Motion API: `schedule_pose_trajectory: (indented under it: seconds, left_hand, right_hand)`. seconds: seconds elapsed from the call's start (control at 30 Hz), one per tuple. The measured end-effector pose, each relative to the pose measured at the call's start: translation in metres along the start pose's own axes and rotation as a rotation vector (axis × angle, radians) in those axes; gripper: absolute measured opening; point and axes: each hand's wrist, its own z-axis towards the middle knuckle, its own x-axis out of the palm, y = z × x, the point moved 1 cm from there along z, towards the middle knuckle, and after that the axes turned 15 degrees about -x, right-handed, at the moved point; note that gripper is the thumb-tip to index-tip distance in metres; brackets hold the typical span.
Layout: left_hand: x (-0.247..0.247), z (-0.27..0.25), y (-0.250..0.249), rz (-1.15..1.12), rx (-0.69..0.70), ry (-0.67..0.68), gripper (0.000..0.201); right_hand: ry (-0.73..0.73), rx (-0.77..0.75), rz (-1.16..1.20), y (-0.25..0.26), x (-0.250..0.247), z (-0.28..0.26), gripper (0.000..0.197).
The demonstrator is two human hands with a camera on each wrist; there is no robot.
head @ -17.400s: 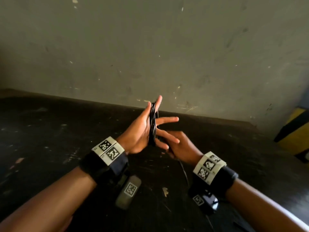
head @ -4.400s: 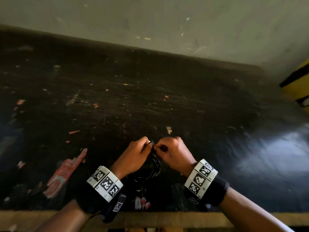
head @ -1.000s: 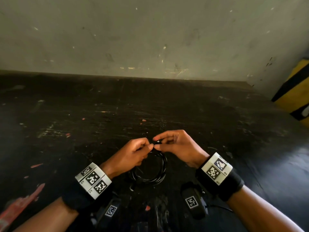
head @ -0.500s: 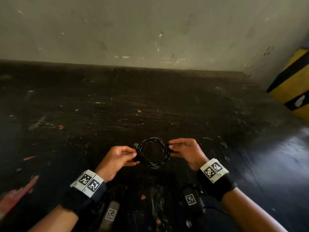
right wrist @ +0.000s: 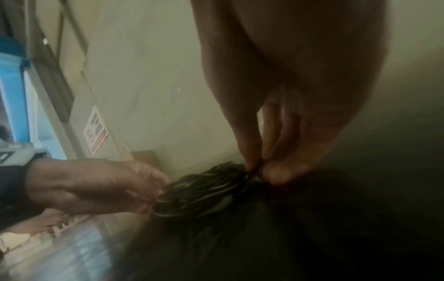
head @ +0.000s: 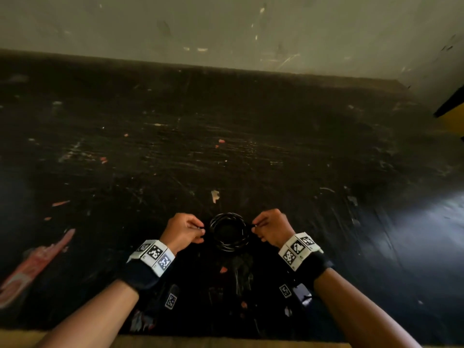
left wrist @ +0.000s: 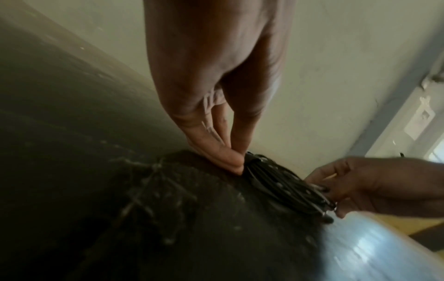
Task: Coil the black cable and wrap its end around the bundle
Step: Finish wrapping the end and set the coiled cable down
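Observation:
The black cable (head: pixel 229 232) is a small round coil of several loops, held level just above the dark table (head: pixel 226 146) near its front edge. My left hand (head: pixel 184 231) pinches the coil's left side between thumb and fingertips; the left wrist view shows that pinch on the coil (left wrist: pixel 283 182). My right hand (head: pixel 271 227) pinches the opposite side, seen close in the right wrist view at the coil (right wrist: pixel 204 190). The cable's loose end is not distinguishable from the loops.
The table is scratched, with small paint flecks and a red sticker (head: pixel 35 267) at the front left. A pale wall (head: pixel 226 28) closes the back. A yellow and black object (head: pixel 452 114) stands at the right edge. The table's wooden front edge (head: pixel 226 342) lies under my forearms.
Both hands have gone from working together at the coil's top to holding it apart by its two sides, and the coil has turned flat and lowered toward the table.

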Motion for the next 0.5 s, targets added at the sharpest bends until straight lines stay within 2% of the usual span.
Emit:
schedule_pose_trajectory:
  seconds: [0.07,0.17,0.27,0.37,0.5]
  left_hand:
    - [0.003,0.002,-0.003,0.099,-0.010,-0.059,0.020]
    - [0.007,0.005,-0.007,0.220,-0.002,-0.124,0.020]
    - [0.006,0.005,-0.005,0.343,0.024,-0.172,0.019]
    - [0.004,0.006,-0.003,0.349,0.022,-0.177,0.018]
    - [0.002,0.006,-0.002,0.389,0.026,-0.173,0.020]
  right_hand:
    - [0.019,0.026,-0.026,0.000,-0.002,0.002,0.007]
    - [0.037,0.050,-0.084,-0.003,-0.004,0.007,0.016]
    - [0.041,0.071,-0.155,-0.010,-0.008,0.010,0.014]
    - [0.039,0.099,-0.153,-0.014,-0.009,0.012,0.018]
    - [0.015,0.062,-0.186,-0.016,-0.005,0.011,0.017]
